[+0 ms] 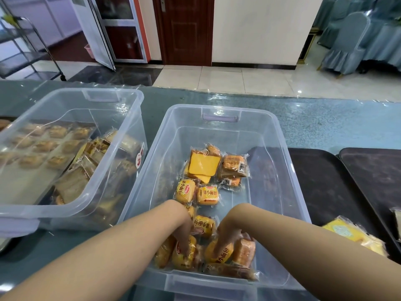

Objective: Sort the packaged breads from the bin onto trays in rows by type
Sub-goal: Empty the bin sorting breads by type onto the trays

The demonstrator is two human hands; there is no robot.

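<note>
A clear plastic bin [219,118] stands in front of me with several packaged breads in it. Both hands reach down into its near end. My left hand [184,235] closes its fingers on a yellow small-bread pack [184,255]. My right hand [227,237] grips another yellow small-bread pack [219,253], beside a brown bun pack [244,252]. Farther back lie two more yellow packs [207,194], a sliced yellow cake pack [202,164] and a brown pastry pack [234,166]. A dark tray [325,187] lies right of the bin.
A second clear bin [71,148] stands tilted at the left over a tray of round pastries and wrapped breads. A second dark tray [375,170] sits at the far right. A yellow cake pack [355,235] rests near the trays' front. The table's far edge meets tiled floor.
</note>
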